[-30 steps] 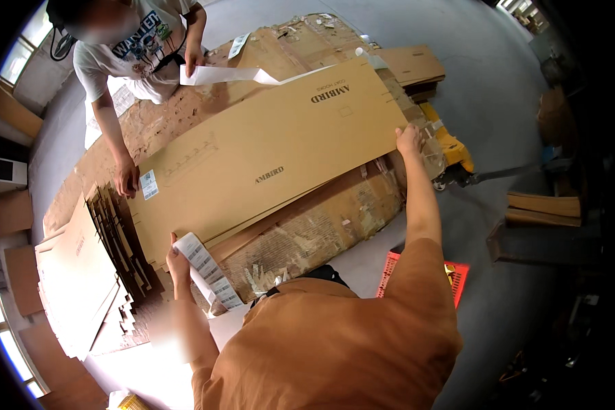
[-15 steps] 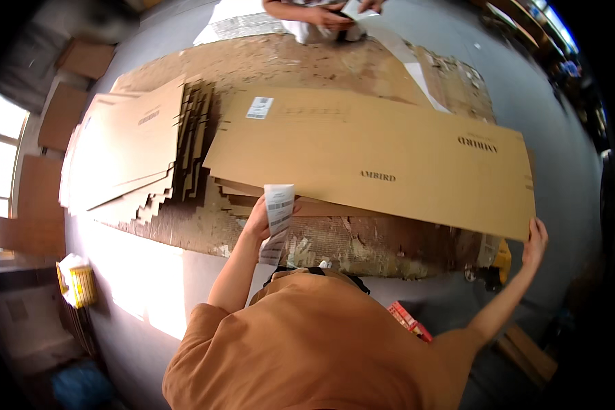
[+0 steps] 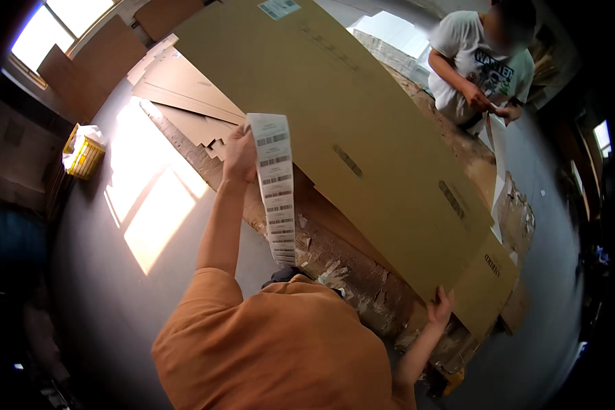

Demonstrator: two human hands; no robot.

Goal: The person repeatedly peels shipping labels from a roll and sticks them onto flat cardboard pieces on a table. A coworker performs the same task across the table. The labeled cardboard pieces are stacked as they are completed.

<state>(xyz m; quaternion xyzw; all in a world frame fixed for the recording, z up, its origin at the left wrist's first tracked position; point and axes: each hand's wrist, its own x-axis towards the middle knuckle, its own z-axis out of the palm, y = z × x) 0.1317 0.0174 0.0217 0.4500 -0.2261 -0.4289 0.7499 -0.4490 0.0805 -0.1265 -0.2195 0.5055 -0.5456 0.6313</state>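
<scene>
A large flat cardboard sheet stands raised and slanted before me, with a white label near its far left corner. My left hand is closed on the top of a long strip of printed barcode labels, which hangs down beside the sheet's near edge. Whether that hand also grips the cardboard is hidden. At the sheet's lower right edge is my right hand, its fingers apart and close against the board. Another cardboard sheet shows beneath the lower right end.
Stacked flat cardboard lies to the left on the worn table. Across the table, a person in a white printed shirt handles a white strip. A yellow basket stands on the floor at left.
The view has turned. The cardboard sheet has lifted from its pile and tilted, its left end higher. My left hand has raised the label strip, which now hangs unfolded. My right fingers have spread.
</scene>
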